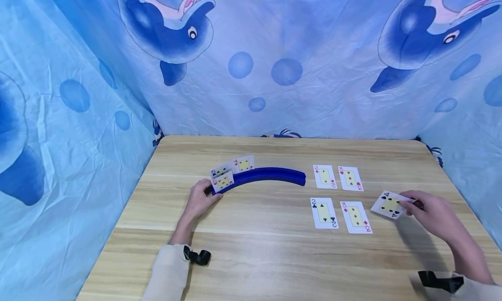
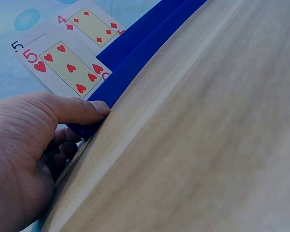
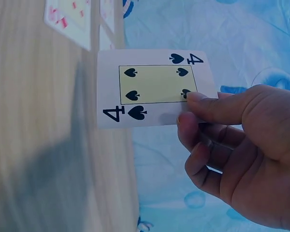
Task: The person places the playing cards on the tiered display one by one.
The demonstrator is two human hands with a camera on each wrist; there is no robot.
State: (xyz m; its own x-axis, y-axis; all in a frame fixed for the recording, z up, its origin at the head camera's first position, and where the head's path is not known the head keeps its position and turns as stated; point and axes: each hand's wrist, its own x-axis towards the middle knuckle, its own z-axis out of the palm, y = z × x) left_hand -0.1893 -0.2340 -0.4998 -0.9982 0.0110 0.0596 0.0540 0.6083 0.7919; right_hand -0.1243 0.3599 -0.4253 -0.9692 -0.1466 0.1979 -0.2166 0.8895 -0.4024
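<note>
My left hand [image 1: 201, 199] grips the left end of a curved blue card holder [image 1: 270, 174], thumb along its front edge. Standing in that end are a five of hearts [image 2: 65, 67], a black five [image 1: 219, 170] mostly hidden behind it, and a four of diamonds [image 1: 244, 164]. Over at the right, my right hand [image 1: 429, 214] pinches a four of spades [image 3: 150, 87] by one end between thumb and fingers. The card is face up, held above the table with its shadow below.
Left of the right hand, face-up cards lie in two rows: a two of diamonds [image 1: 324, 177] and three of hearts [image 1: 351, 178] behind, a two of clubs [image 1: 324, 213] and three of diamonds [image 1: 356, 217] in front. Blue dolphin-print curtains [image 1: 259, 39] surround the wooden table [image 1: 255, 257].
</note>
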